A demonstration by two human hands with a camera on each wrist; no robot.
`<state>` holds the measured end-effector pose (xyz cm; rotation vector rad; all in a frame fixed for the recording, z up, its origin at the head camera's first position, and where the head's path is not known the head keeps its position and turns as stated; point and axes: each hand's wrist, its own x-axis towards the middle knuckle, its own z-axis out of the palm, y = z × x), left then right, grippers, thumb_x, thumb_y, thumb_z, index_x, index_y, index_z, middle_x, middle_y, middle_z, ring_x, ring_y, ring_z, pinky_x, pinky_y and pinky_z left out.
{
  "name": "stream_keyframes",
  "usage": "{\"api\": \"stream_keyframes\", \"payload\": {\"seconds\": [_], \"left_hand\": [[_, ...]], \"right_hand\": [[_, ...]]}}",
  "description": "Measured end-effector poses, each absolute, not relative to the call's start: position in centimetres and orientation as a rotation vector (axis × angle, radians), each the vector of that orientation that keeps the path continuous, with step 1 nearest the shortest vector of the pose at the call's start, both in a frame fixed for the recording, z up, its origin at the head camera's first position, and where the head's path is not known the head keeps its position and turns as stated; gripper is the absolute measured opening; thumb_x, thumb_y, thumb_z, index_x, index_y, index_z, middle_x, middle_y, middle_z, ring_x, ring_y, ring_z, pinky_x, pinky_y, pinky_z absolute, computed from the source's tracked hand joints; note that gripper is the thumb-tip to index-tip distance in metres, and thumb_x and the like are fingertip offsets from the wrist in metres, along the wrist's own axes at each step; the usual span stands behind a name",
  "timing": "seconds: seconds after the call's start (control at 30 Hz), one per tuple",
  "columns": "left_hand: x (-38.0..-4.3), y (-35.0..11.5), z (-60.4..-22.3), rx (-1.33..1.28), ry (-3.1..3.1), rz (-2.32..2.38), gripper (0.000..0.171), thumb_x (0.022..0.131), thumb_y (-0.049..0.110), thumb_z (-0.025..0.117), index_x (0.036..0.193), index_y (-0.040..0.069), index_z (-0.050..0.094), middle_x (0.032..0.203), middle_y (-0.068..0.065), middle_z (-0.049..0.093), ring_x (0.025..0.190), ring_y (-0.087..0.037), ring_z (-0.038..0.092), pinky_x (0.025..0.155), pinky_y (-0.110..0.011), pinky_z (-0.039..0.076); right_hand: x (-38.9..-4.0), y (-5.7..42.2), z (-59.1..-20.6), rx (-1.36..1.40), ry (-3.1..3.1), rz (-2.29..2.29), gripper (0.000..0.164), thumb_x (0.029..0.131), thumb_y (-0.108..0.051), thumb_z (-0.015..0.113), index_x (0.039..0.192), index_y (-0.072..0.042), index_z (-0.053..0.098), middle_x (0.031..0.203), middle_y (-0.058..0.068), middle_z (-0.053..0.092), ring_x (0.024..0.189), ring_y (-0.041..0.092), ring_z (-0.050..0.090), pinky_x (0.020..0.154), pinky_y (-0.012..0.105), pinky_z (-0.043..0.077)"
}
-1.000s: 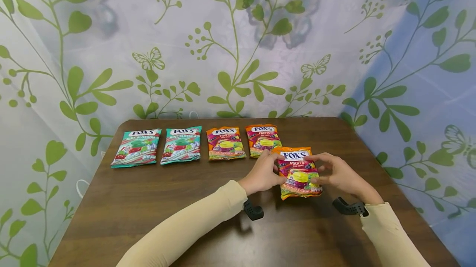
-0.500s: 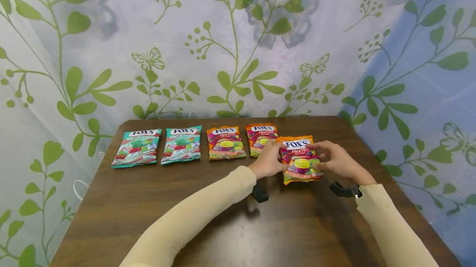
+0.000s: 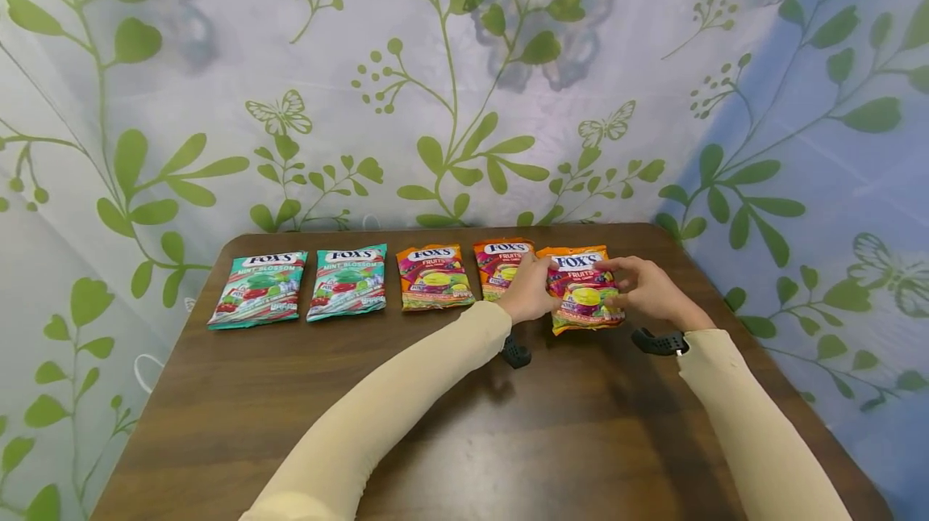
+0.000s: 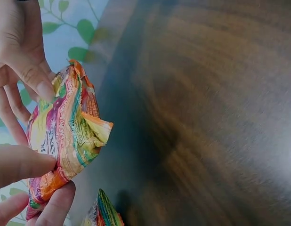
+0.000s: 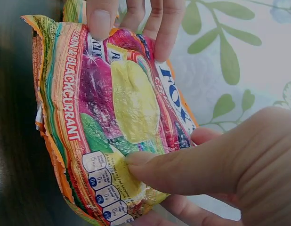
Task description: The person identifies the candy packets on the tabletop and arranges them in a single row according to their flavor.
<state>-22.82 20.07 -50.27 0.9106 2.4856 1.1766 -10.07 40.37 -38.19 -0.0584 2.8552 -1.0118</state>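
Observation:
An orange and magenta bag of Fox's fruit candy (image 3: 583, 295) is gripped from both sides at the right of the table. My left hand (image 3: 531, 289) pinches its left edge, with the thumb on the front. On the opposite edge, my right hand (image 3: 647, 291) pinches it the same way; the thumb presses the printed front in the right wrist view. The left wrist view shows the held candy bag (image 4: 65, 136) from its lower end, tilted above the wood. Just left of it lies another fruit candy bag (image 3: 499, 267), partly hidden behind my left hand.
A third fruit candy bag (image 3: 434, 279) and two teal Mint Blossom candy bags (image 3: 260, 289) continue the row to the left along the back of the brown table (image 3: 290, 408). Behind the table hangs a leaf-patterned cloth (image 3: 327, 85).
Both hands have carried the held candy bag away from the person, toward the table's back edge, level with the row. The other bags have stayed put; the head view has shifted slightly.

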Motion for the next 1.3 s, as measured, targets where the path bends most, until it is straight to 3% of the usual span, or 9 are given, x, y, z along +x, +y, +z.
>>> {"api": "stream_keyframes", "payload": {"seconds": [0.2, 0.4, 0.63, 0.83, 1.0, 1.2, 1.3], "left_hand": [[-23.0, 21.0, -48.3, 0.872, 2.490, 1.132, 0.070, 0.090, 0.021, 0.094, 0.150, 0.012, 0.060, 0.148, -0.010, 0.044, 0.128, -0.019, 0.047, 0.110, -0.032, 0.051], [-24.9, 22.6, -48.7, 0.920, 2.526, 1.079, 0.071, 0.090, 0.018, 0.092, 0.152, 0.009, 0.059, 0.145, -0.011, 0.045, 0.126, -0.020, 0.046, 0.107, -0.031, 0.052], [-25.5, 23.7, -48.4, 0.908, 2.547, 1.087, 0.067, 0.091, 0.015, 0.089, 0.151, 0.008, 0.060, 0.146, -0.013, 0.044, 0.126, -0.022, 0.046, 0.107, -0.033, 0.053], [-25.1, 23.9, -47.7, 0.809, 2.498, 1.150, 0.067, 0.090, 0.006, 0.088, 0.151, 0.009, 0.062, 0.148, -0.012, 0.044, 0.124, -0.022, 0.050, 0.106, -0.036, 0.054], [-24.5, 24.1, -47.9, 0.776, 2.489, 1.160, 0.066, 0.090, 0.001, 0.086, 0.151, 0.006, 0.060, 0.152, -0.016, 0.040, 0.123, -0.024, 0.050, 0.107, -0.037, 0.054], [-24.7, 24.9, -48.6, 0.800, 2.517, 1.144, 0.063, 0.093, -0.002, 0.081, 0.152, 0.005, 0.060, 0.155, -0.020, 0.039, 0.117, -0.026, 0.051, 0.086, -0.031, 0.054], [-24.8, 25.3, -48.8, 0.805, 2.531, 1.107, 0.062, 0.094, -0.002, 0.079, 0.152, 0.006, 0.060, 0.158, -0.019, 0.037, 0.121, -0.026, 0.051, 0.082, -0.032, 0.054]], "right_hand": [[-11.3, 41.1, -38.3, -0.005, 2.843, -1.022, 0.066, 0.093, -0.001, 0.083, 0.155, 0.002, 0.058, 0.156, 0.032, 0.051, 0.119, 0.049, 0.067, 0.089, 0.050, 0.061], [-12.7, 41.5, -38.0, 0.065, 2.833, -1.025, 0.066, 0.093, 0.002, 0.080, 0.155, 0.003, 0.057, 0.142, 0.032, 0.057, 0.107, 0.042, 0.068, 0.082, 0.044, 0.060], [-13.9, 41.7, -37.8, 0.158, 2.835, -1.007, 0.068, 0.092, 0.003, 0.077, 0.157, 0.002, 0.055, 0.142, 0.035, 0.056, 0.119, 0.046, 0.062, 0.086, 0.045, 0.056], [-14.4, 41.7, -38.7, 0.219, 2.856, -1.001, 0.069, 0.089, 0.005, 0.073, 0.157, 0.000, 0.056, 0.144, 0.034, 0.057, 0.116, 0.043, 0.060, 0.089, 0.047, 0.054], [-14.7, 42.0, -39.6, 0.258, 2.864, -1.000, 0.069, 0.089, 0.005, 0.072, 0.156, -0.001, 0.057, 0.147, 0.035, 0.055, 0.115, 0.042, 0.054, 0.081, 0.044, 0.052], [-15.6, 42.8, -41.0, 0.308, 2.872, -1.014, 0.073, 0.085, 0.007, 0.068, 0.157, -0.003, 0.058, 0.149, 0.033, 0.055, 0.095, 0.036, 0.054, 0.068, 0.036, 0.048], [-15.9, 42.9, -41.3, 0.314, 2.888, -1.019, 0.073, 0.085, 0.008, 0.066, 0.156, -0.001, 0.058, 0.149, 0.034, 0.055, 0.094, 0.035, 0.054, 0.067, 0.034, 0.047]]}}
